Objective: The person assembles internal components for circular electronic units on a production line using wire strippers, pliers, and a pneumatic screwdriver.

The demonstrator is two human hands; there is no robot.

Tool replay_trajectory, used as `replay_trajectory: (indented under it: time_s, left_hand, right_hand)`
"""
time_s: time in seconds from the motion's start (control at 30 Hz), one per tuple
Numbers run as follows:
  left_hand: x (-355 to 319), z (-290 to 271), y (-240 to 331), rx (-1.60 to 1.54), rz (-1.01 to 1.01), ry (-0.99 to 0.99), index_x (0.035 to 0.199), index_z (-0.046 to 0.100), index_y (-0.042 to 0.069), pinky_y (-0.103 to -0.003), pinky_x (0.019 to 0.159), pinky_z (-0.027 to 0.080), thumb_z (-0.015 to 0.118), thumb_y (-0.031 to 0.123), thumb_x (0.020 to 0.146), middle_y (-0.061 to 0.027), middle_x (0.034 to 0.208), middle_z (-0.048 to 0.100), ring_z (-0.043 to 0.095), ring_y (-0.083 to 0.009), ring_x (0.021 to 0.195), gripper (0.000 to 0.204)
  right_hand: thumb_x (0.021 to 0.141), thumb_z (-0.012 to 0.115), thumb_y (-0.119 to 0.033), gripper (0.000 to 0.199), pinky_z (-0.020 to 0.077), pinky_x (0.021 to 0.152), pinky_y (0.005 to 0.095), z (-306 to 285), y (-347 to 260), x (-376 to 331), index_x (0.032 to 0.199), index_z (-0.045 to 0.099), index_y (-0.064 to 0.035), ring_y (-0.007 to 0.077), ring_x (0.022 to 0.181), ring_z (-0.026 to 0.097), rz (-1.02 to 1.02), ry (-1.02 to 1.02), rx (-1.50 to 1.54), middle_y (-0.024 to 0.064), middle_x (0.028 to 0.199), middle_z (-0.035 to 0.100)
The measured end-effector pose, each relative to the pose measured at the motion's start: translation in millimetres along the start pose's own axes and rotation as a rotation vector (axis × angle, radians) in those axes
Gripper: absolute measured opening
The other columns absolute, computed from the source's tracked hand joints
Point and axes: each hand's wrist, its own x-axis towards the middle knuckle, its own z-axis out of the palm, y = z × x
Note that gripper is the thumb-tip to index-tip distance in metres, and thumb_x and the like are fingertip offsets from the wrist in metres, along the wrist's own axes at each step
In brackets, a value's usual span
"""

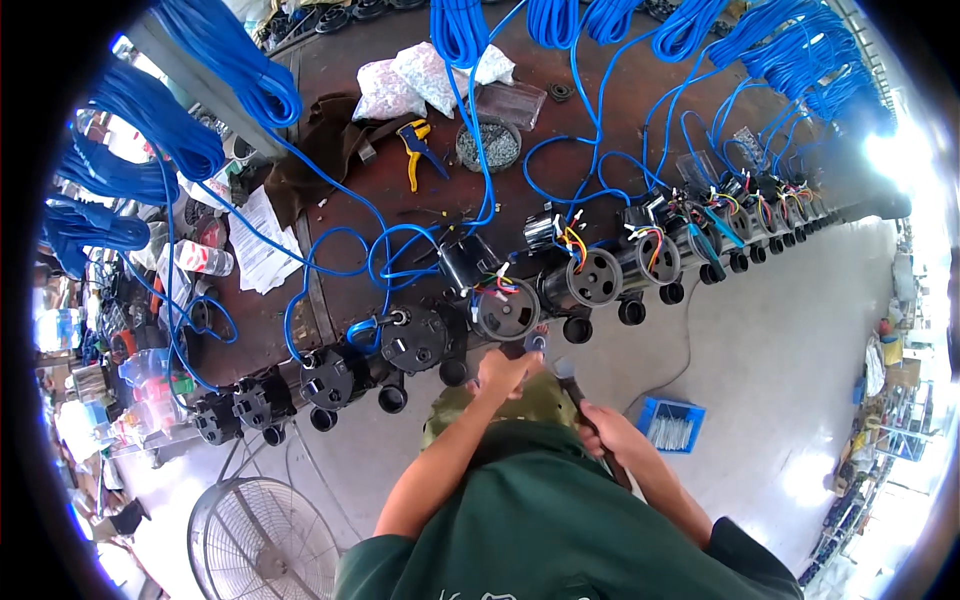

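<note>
A row of black pump motors runs along the front edge of a dark workbench (pixel 620 110), each with coloured wires and a blue cable. My left hand (pixel 505 370) is closed on a small grey part just below one motor's round end cap (pixel 508 310). My right hand (pixel 605 428) grips the dark handle of a tool, whose shaft (pixel 566 372) points up toward the same motor. The neighbouring motor (pixel 594 278) sits to the right, another motor (pixel 414 338) to the left.
Blue cable coils (pixel 215 75) hang over the bench. A yellow-handled wire stripper (pixel 414 148), a round tray of small parts (pixel 489 145) and plastic bags (pixel 420 75) lie on the bench. A blue crate (pixel 672 424) and a floor fan (pixel 262 540) stand on the floor.
</note>
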Motion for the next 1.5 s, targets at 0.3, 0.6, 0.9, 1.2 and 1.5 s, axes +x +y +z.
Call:
replay_trajectory:
  time_s: [0.3, 0.6, 0.9, 1.2, 1.5]
  left_hand:
    - [-139, -108, 161, 0.364, 0.896, 0.452, 0.112, 0.074, 0.003, -0.047, 0.088, 0.056, 0.077, 0.028, 0.09, -0.0164, 0.096, 0.074, 0.07, -0.0324, 0.1, 0.033]
    - [30, -149, 220, 1.034, 0.362, 0.005, 0.146, 0.061, 0.012, -0.042, 0.107, 0.052, 0.081, 0.029, 0.072, -0.019, 0.139, 0.067, 0.064, -0.0359, 0.127, 0.079]
    - [-30, -175, 216, 0.415, 0.448, 0.424, 0.125, 0.07, 0.002, -0.039, 0.074, 0.063, 0.069, 0.012, 0.077, -0.0184, 0.112, 0.076, 0.075, -0.0292, 0.096, 0.049]
    - [-99, -164, 169, -0.371, 0.553, 0.38, 0.14, 0.053, -0.004, -0.03, 0.068, 0.055, 0.055, -0.009, 0.073, -0.0066, 0.106, 0.062, 0.063, -0.0168, 0.091, 0.067]
    - [-101, -132, 172, -0.055, 0.556, 0.507, 0.123, 0.06, -0.013, -0.033, 0.056, 0.063, 0.059, 0.01, 0.089, -0.0144, 0.097, 0.069, 0.073, -0.0221, 0.076, 0.041]
  right_hand:
    - [0.097, 0.071, -0.032, 0.034, 0.0514, 0.064, 0.0545, -15, -112, -52, 0.103, 0.06, -0.0002, 0.0511, 0.079, 0.066, -0.849, 0.693, -0.977, 0.0284, 0.078, 0.067]
    - [0.089, 0.08, -0.035, 0.038, 0.0546, 0.076, 0.0499, -81, -208, -7, 0.11, 0.068, -0.0054, 0.0378, 0.091, 0.069, -1.194, 0.534, -1.337, 0.0136, 0.096, 0.068]
    - [0.076, 0.088, -0.028, 0.036, 0.046, 0.089, 0.0415, -99, -217, 12, 0.104, 0.072, -0.0104, 0.0263, 0.103, 0.057, -1.422, 0.588, -1.419, 0.0032, 0.101, 0.061]
    - [0.081, 0.083, -0.021, 0.034, 0.05, 0.09, 0.0437, -22, -223, -17, 0.109, 0.068, -0.0082, 0.0296, 0.105, 0.061, -1.514, 0.516, -1.156, 0.0073, 0.104, 0.066]
    - [0.085, 0.081, -0.023, 0.023, 0.0556, 0.067, 0.0437, 87, -261, 56, 0.086, 0.073, -0.0013, 0.0374, 0.076, 0.073, -1.402, 0.16, -0.853, 0.0196, 0.079, 0.073]
